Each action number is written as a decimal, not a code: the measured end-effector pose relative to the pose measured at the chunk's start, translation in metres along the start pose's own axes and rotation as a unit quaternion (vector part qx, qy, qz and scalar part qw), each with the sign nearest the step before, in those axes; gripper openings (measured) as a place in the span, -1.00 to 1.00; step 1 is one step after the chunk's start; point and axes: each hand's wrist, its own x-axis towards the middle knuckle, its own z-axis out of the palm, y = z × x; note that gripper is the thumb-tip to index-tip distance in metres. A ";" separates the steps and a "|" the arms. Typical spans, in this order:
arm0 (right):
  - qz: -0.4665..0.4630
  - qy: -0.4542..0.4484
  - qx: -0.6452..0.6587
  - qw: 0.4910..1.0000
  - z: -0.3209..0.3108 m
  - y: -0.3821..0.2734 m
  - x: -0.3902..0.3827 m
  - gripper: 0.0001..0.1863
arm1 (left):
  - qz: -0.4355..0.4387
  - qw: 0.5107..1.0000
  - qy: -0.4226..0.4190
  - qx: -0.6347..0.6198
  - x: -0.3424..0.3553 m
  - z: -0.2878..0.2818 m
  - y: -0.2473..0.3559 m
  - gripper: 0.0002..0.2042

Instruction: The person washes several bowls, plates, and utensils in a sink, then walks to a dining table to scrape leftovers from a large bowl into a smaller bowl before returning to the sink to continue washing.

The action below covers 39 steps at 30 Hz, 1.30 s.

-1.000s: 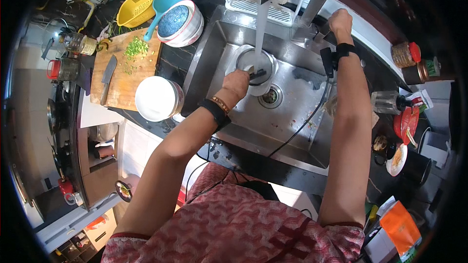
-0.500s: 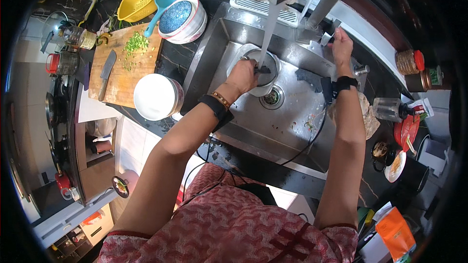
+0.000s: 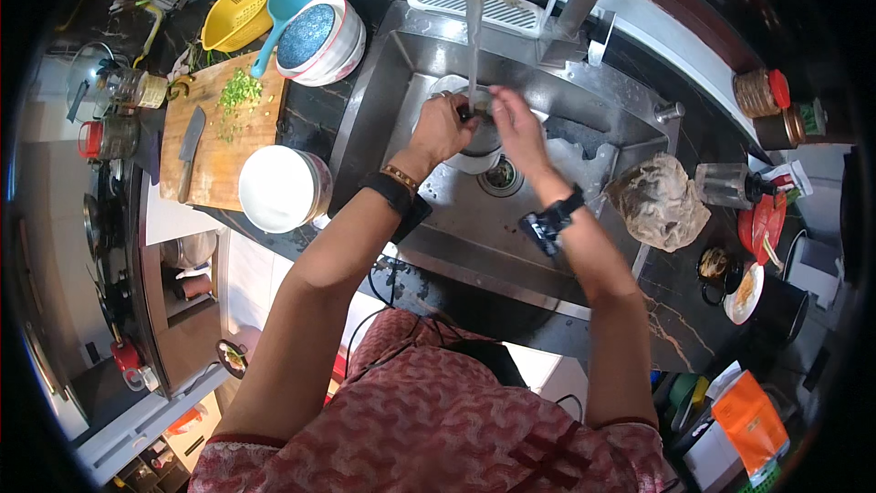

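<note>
While the left fingers (image 3: pixel 447 110) pinch a dark object (image 3: pixel 467 113), right fingers (image 3: pixel 509 106) extend loosely beside it.

Pinched in the left hand (image 3: pixel 442 131) over there is a small, dark object (image 3: pixel 466 114), its shape mostly hidden. Just below that hand sits a round, pale grey, open-topped container (image 3: pixel 484 140), partly covered.

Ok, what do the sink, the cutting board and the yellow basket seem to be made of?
Sink: metal, probably stainless steel, satin finish; grey with soft highlights.
Cutting board: likely wood, matte; warm, uneven tan, though bamboo is possible.
Yellow basket: apparently plastic, smooth; even bright colour and regular slots suggest moulding.
</note>
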 end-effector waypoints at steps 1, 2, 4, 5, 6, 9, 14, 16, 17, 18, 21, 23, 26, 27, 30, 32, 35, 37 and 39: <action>-0.008 -0.018 0.003 1.000 0.012 0.003 -0.001 -0.68 | -0.010 1.000 -0.008 -0.004 0.001 -0.003 0.007 -0.76; 0.058 -0.053 0.068 0.995 0.015 0.008 0.001 -0.62 | 0.027 0.999 -0.013 -0.017 0.002 0.000 0.007 -0.76; 0.123 -0.092 0.141 0.978 0.027 0.004 0.006 -0.55 | 0.039 0.995 0.039 -0.080 0.002 0.011 -0.001 -0.76; 0.133 -0.086 0.207 0.965 0.035 -0.002 0.010 -0.48 | 0.053 0.984 0.090 -0.145 0.000 0.017 -0.010 -0.75; 0.145 -0.075 0.269 0.949 0.041 -0.008 0.011 -0.41 | 0.001 0.959 0.086 -0.270 -0.002 0.029 -0.027 -0.69; 0.147 -0.073 0.222 0.961 0.063 0.020 0.005 -0.35 | -0.175 0.788 0.129 -0.577 0.009 0.052 -0.019 -0.56; 0.163 -0.030 0.257 0.952 0.067 -0.001 -0.008 -0.28 | -0.177 0.780 0.068 -0.597 0.010 0.051 -0.017 -0.35; 0.311 -0.026 0.340 0.887 0.046 -0.010 0.004 -0.26 | -0.124 0.810 0.021 -0.573 0.001 0.063 -0.019 -0.36; 0.282 0.024 0.409 0.868 0.045 0.002 0.011 -0.26 | -0.068 0.835 -0.031 -0.545 -0.001 0.071 -0.020 -0.36; 0.275 -0.010 0.381 0.883 0.049 0.000 0.008 -0.24 | -0.050 0.849 -0.004 -0.526 -0.001 0.075 -0.023 -0.34; 0.157 -0.016 0.306 0.939 0.065 -0.003 -0.008 -0.35 | -0.172 0.835 -0.002 -0.523 0.007 0.043 -0.009 -0.27; 0.191 -0.012 0.423 0.885 0.062 0.019 -0.007 -0.41 | -0.093 0.883 0.007 -0.461 0.001 0.056 -0.011 -0.32; 0.343 0.062 0.527 0.775 0.048 0.014 0.006 -0.44 | 0.156 0.953 0.098 -0.241 -0.007 0.076 -0.025 -0.44; 0.343 0.064 0.525 0.776 0.044 0.017 0.004 -0.44 | 0.157 0.952 0.098 -0.244 -0.006 0.079 -0.026 -0.44; 0.314 0.001 0.461 0.830 0.018 0.035 -0.004 -0.68 | -0.069 0.905 -0.018 -0.420 0.002 0.063 -0.021 -0.76; 0.172 0.050 0.144 0.973 -0.005 0.018 0.005 -0.80 | -0.058 0.923 0.002 -0.380 0.002 0.050 -0.026 -0.78; 0.004 0.187 -0.058 0.981 -0.056 -0.007 0.043 -0.75 | -0.111 0.931 -0.020 -0.348 0.000 0.045 -0.031 -0.76; 0.072 0.202 0.155 0.964 -0.083 -0.006 0.073 -0.76 | -0.121 0.933 -0.024 -0.339 0.000 0.048 -0.026 -0.75; 0.076 0.177 0.064 0.979 -0.099 -0.003 0.084 -0.75 | -0.052 0.968 0.018 -0.245 -0.004 0.049 -0.024 -0.77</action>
